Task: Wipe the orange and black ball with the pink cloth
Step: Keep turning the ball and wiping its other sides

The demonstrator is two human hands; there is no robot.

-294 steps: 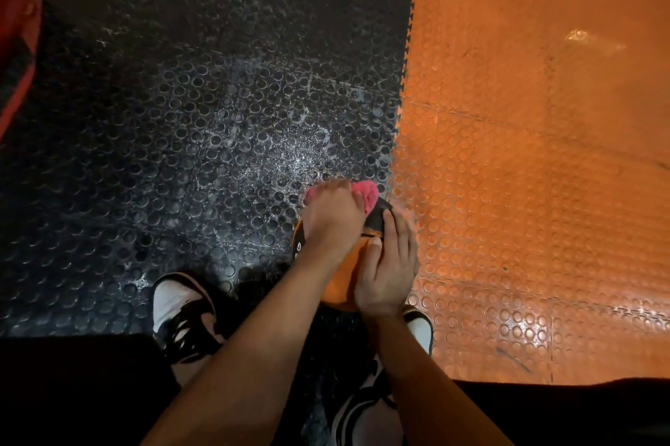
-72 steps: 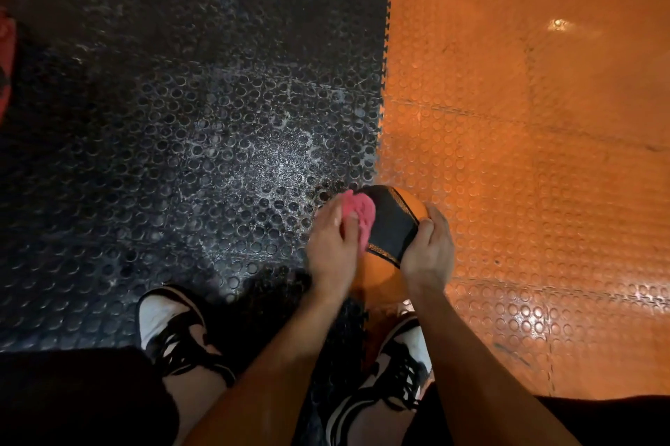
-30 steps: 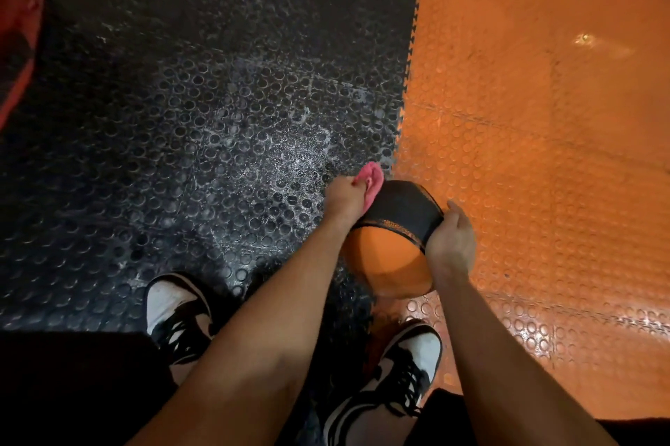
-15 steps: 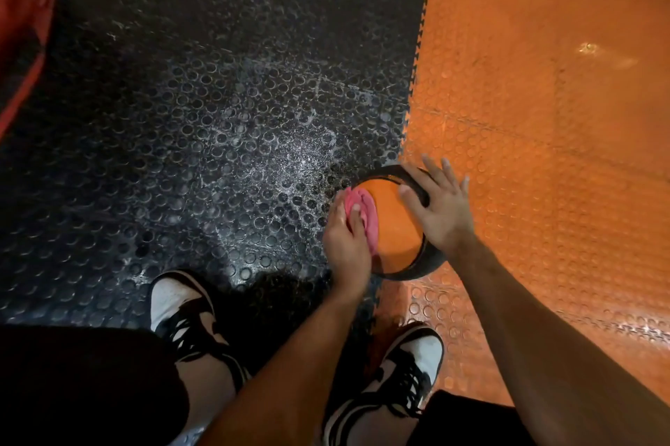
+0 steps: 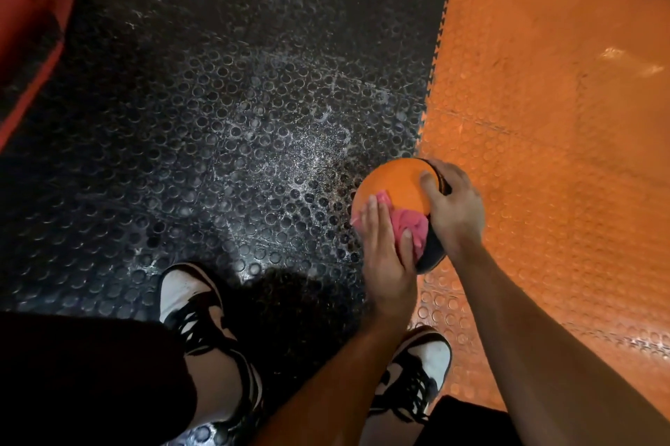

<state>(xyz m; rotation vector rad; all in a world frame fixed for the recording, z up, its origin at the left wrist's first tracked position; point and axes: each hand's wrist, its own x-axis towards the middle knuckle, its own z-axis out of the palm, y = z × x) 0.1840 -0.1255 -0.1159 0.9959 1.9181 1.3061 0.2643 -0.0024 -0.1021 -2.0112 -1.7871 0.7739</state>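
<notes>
The orange and black ball (image 5: 393,184) is sitting right of the frame's centre, over the seam between black and orange floor mats, with the left hand (image 5: 388,253) pressing the pink cloth (image 5: 408,226) flat against it and the right hand (image 5: 455,208) gripping its right side.

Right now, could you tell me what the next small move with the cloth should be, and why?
Probably sweep the left hand and pink cloth up over the bare orange panel of the ball: the cloth covers only its lower part, while the right hand steadies the ball from the right side.
</notes>
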